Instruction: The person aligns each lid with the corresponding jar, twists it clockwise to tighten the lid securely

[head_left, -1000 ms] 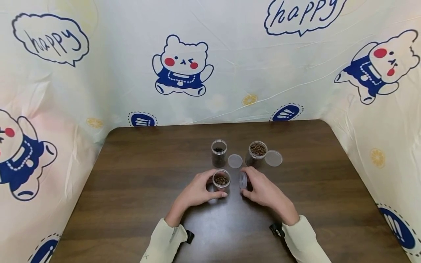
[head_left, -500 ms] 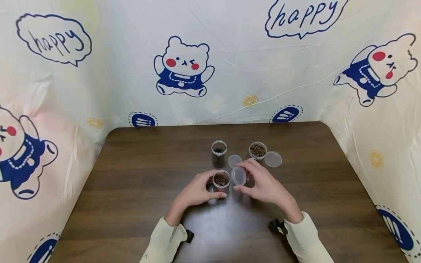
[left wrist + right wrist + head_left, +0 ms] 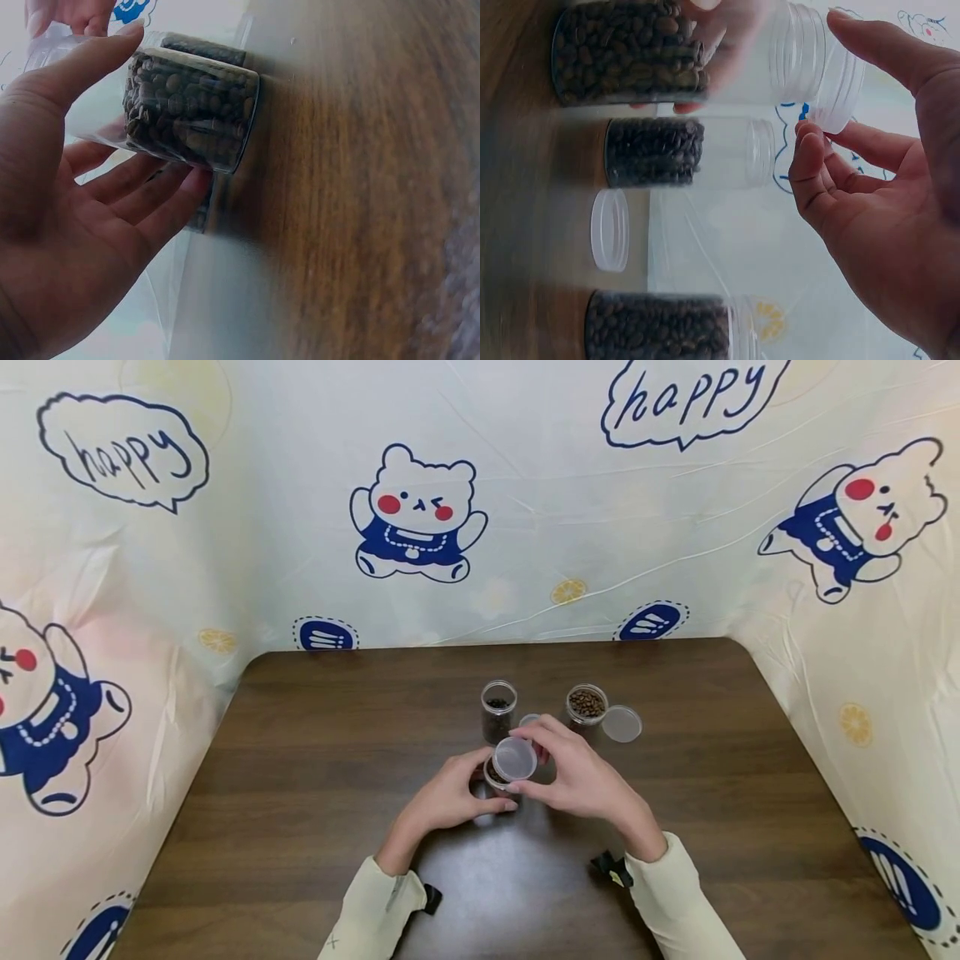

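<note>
The left hand (image 3: 448,792) grips a clear jar of brown beans (image 3: 195,105) standing on the table, thumb on the near side. Between thumb and fingers, the right hand (image 3: 581,774) pinches a translucent lid (image 3: 515,759), tilted over the jar's mouth and covering part of it in the head view. In the right wrist view the lid (image 3: 838,90) is at the jar's threaded rim (image 3: 799,52); whether it sits fully on the rim I cannot tell.
Behind stand two open jars, one with dark contents (image 3: 498,718) and one with brown beans (image 3: 587,702). A flat lid (image 3: 622,724) lies right of the latter; another lid (image 3: 610,230) lies between these jars, partly hidden by the right hand in the head view.
The right hand has moved left with its lid, from beside the jar to over its mouth, and the lid has turned from edge-on to a flatter tilt. The left hand has stayed on the jar.
</note>
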